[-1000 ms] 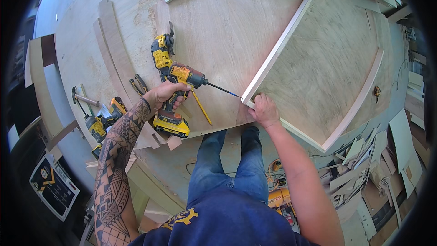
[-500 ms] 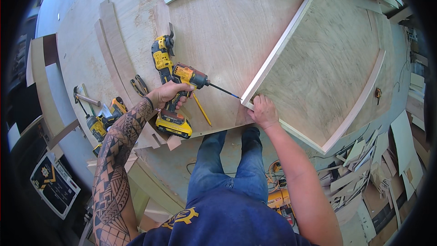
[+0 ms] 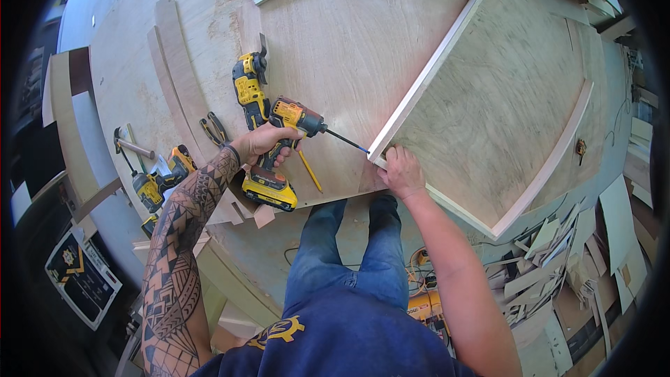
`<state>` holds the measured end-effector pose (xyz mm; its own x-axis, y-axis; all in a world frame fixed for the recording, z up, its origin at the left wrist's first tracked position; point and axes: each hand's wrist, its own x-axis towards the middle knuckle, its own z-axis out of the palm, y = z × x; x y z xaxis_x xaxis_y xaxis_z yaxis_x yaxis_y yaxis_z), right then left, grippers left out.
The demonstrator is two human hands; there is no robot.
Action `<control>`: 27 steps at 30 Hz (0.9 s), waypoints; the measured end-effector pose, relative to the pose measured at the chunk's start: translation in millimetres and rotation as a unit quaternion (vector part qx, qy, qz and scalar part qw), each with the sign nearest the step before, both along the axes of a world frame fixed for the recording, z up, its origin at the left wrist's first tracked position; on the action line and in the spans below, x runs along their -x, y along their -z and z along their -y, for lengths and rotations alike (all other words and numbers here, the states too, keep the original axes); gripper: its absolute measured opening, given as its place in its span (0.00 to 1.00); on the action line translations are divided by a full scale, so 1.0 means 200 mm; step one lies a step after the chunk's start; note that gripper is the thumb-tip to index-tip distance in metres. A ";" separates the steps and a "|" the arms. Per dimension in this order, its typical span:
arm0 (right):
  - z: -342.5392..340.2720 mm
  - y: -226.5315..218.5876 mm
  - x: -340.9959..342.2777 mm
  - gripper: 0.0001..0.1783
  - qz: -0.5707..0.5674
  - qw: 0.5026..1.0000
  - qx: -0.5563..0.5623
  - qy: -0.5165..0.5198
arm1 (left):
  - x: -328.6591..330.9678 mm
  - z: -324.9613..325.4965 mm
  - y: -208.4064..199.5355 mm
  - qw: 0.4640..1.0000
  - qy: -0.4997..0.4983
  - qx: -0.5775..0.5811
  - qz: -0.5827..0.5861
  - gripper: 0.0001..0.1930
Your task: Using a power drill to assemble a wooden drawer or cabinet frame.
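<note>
My left hand is wrapped round the grip of a yellow and black impact driver. Its long dark bit points right, and the tip meets the outer side of a corner of a pale wooden frame. Closed over that same corner, my right hand grips the frame's near strip. A screw at the bit's tip is too small to make out. Just beyond the driver lies a yellow oscillating multi-tool. A yellow pencil rests to the right of the driver's battery.
Pliers, a hammer and another yellow drill lie to the left on the plywood worktop. Long thin wood strips stretch behind them. Wood offcuts are heaped on the floor at right.
The driver in my left hand has shifted slightly right and toward me, its bit tip staying at the frame's corner. My right hand keeps its hold there.
</note>
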<state>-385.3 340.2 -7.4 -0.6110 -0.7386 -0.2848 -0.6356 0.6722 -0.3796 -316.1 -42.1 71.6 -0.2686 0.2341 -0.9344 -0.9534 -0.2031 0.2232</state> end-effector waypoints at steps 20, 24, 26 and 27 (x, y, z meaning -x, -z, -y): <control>0.00 0.03 0.01 0.24 0.001 1.000 0.006 -0.011 | -0.09 -0.11 -0.15 0.994 -0.075 0.061 -0.058 0.13; -0.01 0.03 0.01 0.23 -0.001 1.000 0.020 -0.009 | -0.58 -0.28 -0.34 0.950 -0.245 0.154 -0.113 0.12; 0.02 0.04 0.00 0.22 0.002 0.999 0.044 -0.025 | -0.95 -0.41 -0.49 0.924 -0.314 0.196 -0.096 0.13; 0.00 0.06 -0.01 0.22 0.002 0.999 0.042 -0.003 | -1.09 -0.51 -0.56 0.917 -0.334 0.205 -0.072 0.14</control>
